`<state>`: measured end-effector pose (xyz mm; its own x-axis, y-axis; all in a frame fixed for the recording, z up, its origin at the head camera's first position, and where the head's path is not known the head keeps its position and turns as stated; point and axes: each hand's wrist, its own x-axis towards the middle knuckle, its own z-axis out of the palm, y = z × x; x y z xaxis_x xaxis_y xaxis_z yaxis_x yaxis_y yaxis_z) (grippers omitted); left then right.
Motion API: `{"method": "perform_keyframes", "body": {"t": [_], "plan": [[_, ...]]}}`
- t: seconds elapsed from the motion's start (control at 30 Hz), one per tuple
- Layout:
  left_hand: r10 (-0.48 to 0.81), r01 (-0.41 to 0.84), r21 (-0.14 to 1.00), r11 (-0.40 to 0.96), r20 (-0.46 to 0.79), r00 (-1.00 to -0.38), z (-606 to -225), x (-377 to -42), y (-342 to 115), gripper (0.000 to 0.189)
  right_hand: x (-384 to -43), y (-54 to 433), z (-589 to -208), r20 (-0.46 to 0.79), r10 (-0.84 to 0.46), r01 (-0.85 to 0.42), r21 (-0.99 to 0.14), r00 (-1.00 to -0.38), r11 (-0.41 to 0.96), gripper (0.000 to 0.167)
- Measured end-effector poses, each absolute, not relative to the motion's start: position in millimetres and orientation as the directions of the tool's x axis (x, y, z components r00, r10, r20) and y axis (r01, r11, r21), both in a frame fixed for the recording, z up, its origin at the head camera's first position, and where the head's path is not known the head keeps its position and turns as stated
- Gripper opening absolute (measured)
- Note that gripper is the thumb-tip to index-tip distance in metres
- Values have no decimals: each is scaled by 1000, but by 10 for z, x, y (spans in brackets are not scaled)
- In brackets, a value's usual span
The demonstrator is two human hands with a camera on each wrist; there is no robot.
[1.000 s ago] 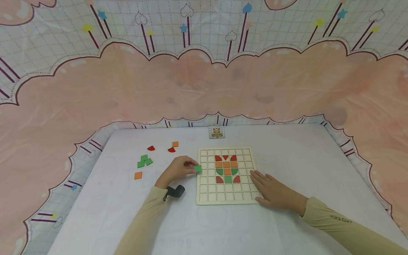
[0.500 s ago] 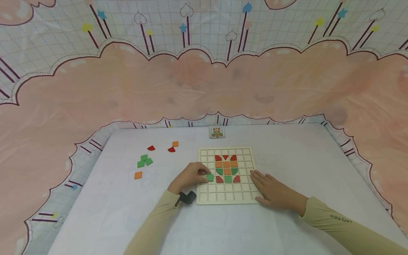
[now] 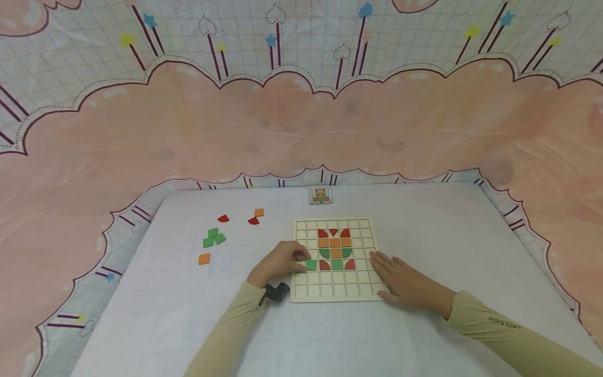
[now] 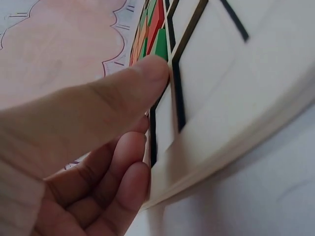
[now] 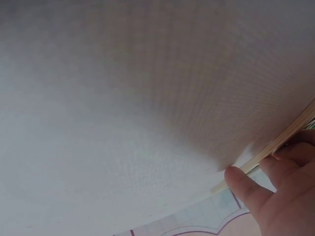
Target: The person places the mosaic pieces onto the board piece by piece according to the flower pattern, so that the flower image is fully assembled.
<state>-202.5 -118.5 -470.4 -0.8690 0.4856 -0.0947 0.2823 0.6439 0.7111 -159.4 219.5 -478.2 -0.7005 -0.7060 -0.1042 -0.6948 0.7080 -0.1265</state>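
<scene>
A wooden grid board (image 3: 339,294) lies on the table, bearing a flower-like pattern of red, orange and green tiles. My left hand (image 3: 280,262) reaches over the board's left edge. Its thumb and fingers pinch a green square tile (image 3: 311,265), which lies in the cell left of a red quarter-circle tile (image 3: 324,265). The left wrist view has the thumb (image 4: 152,71) against that green tile (image 4: 160,45), the other fingers curled beneath. On the board's right edge rests my right hand (image 3: 407,283), fingers straight. The right wrist view shows its fingers (image 5: 246,189) along the board's edge (image 5: 275,143).
Left of the board lie several green square tiles (image 3: 208,242), an orange square tile (image 3: 204,259), a red quarter-circle tile (image 3: 223,219), and another red one (image 3: 253,221) touching an orange square (image 3: 259,212). A small pattern card (image 3: 320,195) lies behind the board.
My left hand has moved right and toward the person, carrying the green square tile from the board's left edge into a cell beside the red quarter-circle. The right hand stays in place.
</scene>
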Motion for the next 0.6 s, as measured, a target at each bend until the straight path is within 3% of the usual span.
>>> {"method": "perform_keyframes", "body": {"t": [0.6], "plan": [[482,267,715,646,-111,-869,-4715,-2054,-1167,18,-1591,2178,-4772,-131,-696,-683,-134,-706,718,72]]}}
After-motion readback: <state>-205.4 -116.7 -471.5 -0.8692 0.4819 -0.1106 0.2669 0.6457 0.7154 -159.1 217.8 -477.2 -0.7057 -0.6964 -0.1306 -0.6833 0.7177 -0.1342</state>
